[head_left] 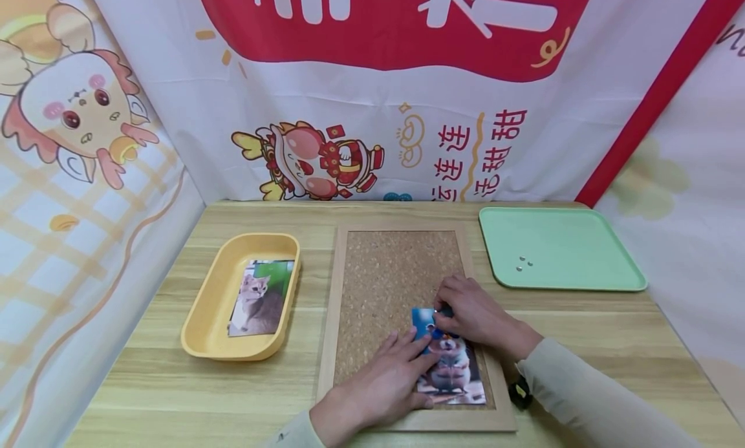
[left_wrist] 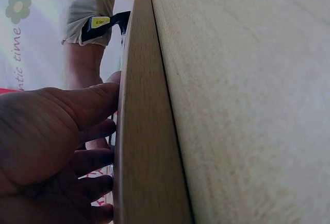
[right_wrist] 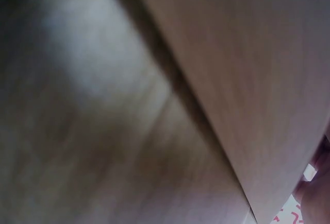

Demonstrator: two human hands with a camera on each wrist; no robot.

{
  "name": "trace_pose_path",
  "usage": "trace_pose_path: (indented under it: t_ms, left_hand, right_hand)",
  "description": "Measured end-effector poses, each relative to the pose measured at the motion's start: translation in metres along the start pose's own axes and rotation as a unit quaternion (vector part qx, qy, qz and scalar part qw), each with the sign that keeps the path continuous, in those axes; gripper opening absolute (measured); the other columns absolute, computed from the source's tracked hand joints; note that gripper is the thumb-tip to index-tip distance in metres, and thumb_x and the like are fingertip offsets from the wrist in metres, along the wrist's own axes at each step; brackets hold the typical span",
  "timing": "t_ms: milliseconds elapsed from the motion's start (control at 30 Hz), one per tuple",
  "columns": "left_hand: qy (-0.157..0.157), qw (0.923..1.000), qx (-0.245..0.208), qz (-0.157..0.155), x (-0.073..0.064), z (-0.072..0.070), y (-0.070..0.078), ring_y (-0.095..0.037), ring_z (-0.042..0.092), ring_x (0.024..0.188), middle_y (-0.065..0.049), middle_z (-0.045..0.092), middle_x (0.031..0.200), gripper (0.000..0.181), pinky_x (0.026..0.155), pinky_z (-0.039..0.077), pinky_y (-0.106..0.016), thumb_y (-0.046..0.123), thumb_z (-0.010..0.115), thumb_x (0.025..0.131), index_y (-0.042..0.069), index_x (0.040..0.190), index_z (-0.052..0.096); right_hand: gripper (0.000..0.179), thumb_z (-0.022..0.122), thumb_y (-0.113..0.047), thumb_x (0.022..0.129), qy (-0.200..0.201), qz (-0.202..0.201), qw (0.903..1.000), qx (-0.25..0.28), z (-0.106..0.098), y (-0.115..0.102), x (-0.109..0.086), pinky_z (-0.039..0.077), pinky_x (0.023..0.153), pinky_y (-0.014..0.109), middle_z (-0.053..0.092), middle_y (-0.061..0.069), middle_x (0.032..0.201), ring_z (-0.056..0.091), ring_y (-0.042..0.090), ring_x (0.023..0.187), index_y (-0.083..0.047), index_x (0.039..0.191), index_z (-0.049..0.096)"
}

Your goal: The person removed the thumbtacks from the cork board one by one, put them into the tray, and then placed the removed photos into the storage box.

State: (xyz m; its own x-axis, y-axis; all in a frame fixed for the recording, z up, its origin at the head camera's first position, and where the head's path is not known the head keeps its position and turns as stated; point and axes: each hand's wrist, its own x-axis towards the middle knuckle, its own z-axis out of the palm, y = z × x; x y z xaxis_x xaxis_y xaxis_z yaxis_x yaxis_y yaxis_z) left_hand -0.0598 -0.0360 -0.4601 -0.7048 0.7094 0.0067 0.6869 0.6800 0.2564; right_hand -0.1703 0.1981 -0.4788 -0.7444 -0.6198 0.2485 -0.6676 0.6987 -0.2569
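Observation:
A photo (head_left: 451, 370) of a small furry animal, blue at its top, lies on the lower right of a cork board (head_left: 387, 286) with a wooden frame. My left hand (head_left: 387, 377) rests on the photo's left side with fingers spread, pressing it to the cork. At the photo's upper edge, my right hand (head_left: 474, 312) pinches a small thumbtack, mostly hidden by the fingers; a pale bit of the thumbtack (right_wrist: 309, 172) shows in the right wrist view. The left wrist view has my left hand (left_wrist: 56, 141) beside the frame edge (left_wrist: 147, 121).
Left of the board stands a yellow bin (head_left: 204, 319) holding a cat photo (head_left: 259, 299) on top of another picture. A green tray (head_left: 573, 247) at the back right bears several small silvery tacks (head_left: 521, 263). A printed cloth (head_left: 372, 92) hangs behind the table.

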Motion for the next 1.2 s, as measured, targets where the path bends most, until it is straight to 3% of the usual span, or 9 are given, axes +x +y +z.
trace_pose_path:
  t_ms: [567,1200]
  left_hand:
    - [-0.005,1.0,-0.008,-0.003,-0.0003,0.0004,-0.0008,-0.034,0.039,0.155,-0.008,0.047,0.164,0.067,0.124,0.037,-0.054,0.052,0.072,0.096,0.02,0.153,0.056]
    - [-0.007,0.9999,-0.01,0.001,-0.0004,0.0007,-0.0013,-0.034,0.039,0.155,-0.007,0.046,0.165,0.067,0.124,0.037,-0.054,0.052,0.073,0.096,0.021,0.154,0.056]
  right_hand:
    - [0.015,0.075,-0.028,0.085,-0.011,0.041,0.999,-0.015,0.0028,-0.0042,0.004,0.043,0.075,0.037,0.057,-0.009,0.087,0.05,0.015,0.086,-0.024,0.079,0.062]
    - [0.013,0.076,-0.027,0.087,-0.001,0.013,0.9998,-0.017,0.0023,-0.0018,-0.0036,0.048,0.086,0.042,0.062,-0.003,0.101,0.054,0.019,0.099,-0.018,0.09,0.068]
